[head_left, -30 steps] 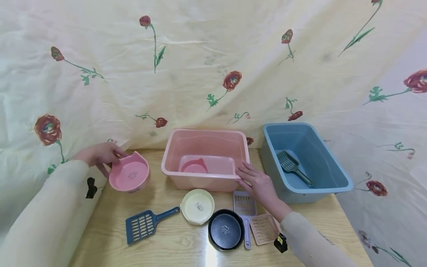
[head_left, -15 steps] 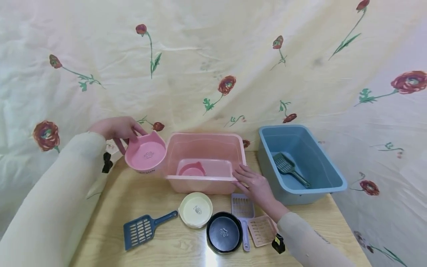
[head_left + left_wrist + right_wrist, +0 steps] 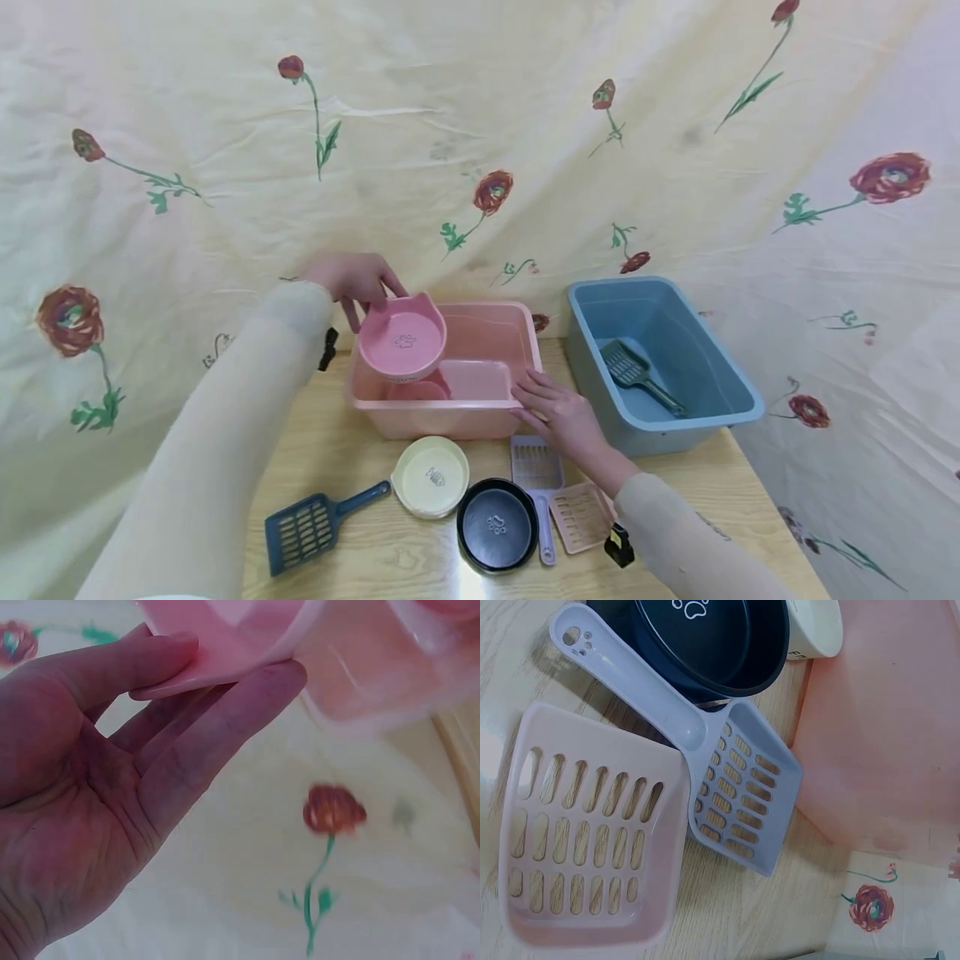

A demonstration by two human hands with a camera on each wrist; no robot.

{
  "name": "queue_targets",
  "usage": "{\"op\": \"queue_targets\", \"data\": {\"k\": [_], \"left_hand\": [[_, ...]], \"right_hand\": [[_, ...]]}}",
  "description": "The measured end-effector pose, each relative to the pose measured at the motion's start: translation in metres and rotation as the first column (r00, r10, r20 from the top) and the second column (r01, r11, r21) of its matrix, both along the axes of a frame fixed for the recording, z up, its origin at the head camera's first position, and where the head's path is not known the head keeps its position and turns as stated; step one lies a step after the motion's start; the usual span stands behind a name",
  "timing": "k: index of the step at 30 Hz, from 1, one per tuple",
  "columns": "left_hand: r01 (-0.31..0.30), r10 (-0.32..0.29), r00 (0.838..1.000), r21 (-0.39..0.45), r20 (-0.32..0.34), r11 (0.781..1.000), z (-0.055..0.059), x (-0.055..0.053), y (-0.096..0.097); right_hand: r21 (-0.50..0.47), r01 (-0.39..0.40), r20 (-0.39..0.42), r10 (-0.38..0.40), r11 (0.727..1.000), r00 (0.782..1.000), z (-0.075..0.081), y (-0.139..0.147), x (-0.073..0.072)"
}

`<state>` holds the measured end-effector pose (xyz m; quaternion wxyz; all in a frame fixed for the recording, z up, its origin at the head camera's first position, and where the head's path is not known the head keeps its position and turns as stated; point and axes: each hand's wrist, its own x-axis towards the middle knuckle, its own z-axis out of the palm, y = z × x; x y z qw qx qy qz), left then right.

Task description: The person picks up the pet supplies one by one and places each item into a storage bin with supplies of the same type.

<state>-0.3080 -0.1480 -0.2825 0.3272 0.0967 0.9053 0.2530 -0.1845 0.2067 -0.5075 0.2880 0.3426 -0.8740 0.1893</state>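
Observation:
My left hand (image 3: 358, 279) pinches the eared rim of a pink cat bowl (image 3: 401, 346) with a paw print inside. In the left wrist view, the thumb lies on one side of the bowl's edge and the fingers on the other. The bowl is held tilted over the left part of a pink litter box (image 3: 450, 423). Below it, a second pink bowl (image 3: 418, 391) sits in the box, partly hidden. My right hand (image 3: 564, 418) rests with extended fingers on the box's front right corner; the right wrist view does not show it.
A blue litter box (image 3: 667, 429) holding a dark green scoop (image 3: 630, 371) stands at right. In front lie a navy scoop (image 3: 303, 531), a cream bowl (image 3: 431, 479), a black bowl (image 3: 497, 529), a lilac scoop (image 3: 746, 787) and a pale pink scoop (image 3: 592, 825). Floral cloth (image 3: 420, 125) hangs behind.
My left hand has carried the pink bowl rightward, from beside the pink litter box to above it. My right hand stays at the box's corner. The head view has shifted slightly.

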Motion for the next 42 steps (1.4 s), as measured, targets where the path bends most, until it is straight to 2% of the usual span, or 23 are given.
{"op": "queue_targets", "data": {"k": [4, 8, 16, 18, 22, 27, 30, 36, 42], "left_hand": [[0.018, -0.018, 1.000, 0.006, -0.011, 1.000, -0.016, -0.012, 0.021], [-0.018, 0.018, 1.000, 0.025, -0.010, 1.000, -0.036, -0.020, 0.038], [-0.115, 0.115, 0.993, 0.075, 0.011, 0.991, -0.087, -0.021, 0.065], [-0.145, 0.142, 0.989, 0.097, 0.034, 0.985, -0.098, -0.021, 0.071], [-0.147, 0.141, 0.989, 0.137, 0.054, 0.979, -0.113, -0.024, 0.079], [-0.111, 0.102, 0.993, 0.149, 0.063, 0.983, -0.125, -0.029, 0.087], [-0.112, 0.101, 0.992, 0.160, 0.071, 0.981, -0.129, -0.030, 0.091], [-0.105, 0.092, 0.992, 0.165, 0.080, 0.981, -0.133, -0.034, 0.099], [-0.063, 0.053, 0.997, 0.163, 0.061, 0.985, -0.138, -0.037, 0.113]], "right_hand": [[0.004, 0.000, 0.015, 0.000, 1.000, 1.000, 0.000, -0.002, 0.000], [0.007, 0.002, 0.021, -0.002, 1.000, 1.000, 0.000, -0.005, -0.001], [0.025, 0.025, 0.056, -0.026, 0.999, 0.998, 0.004, -0.006, 0.002], [0.027, 0.032, 0.075, -0.034, 0.999, 0.997, 0.005, -0.006, 0.002], [0.024, 0.036, 0.092, -0.038, 0.999, 0.995, 0.008, -0.005, 0.004], [0.039, 0.036, 0.098, -0.039, 0.999, 0.994, 0.011, -0.005, 0.005], [0.043, 0.031, 0.099, -0.035, 0.999, 0.994, 0.012, -0.005, 0.006], [0.032, 0.010, 0.089, -0.013, 0.999, 0.996, 0.010, -0.004, 0.006], [0.033, 0.002, 0.091, -0.005, 0.999, 0.996, 0.009, -0.002, 0.007]]}}
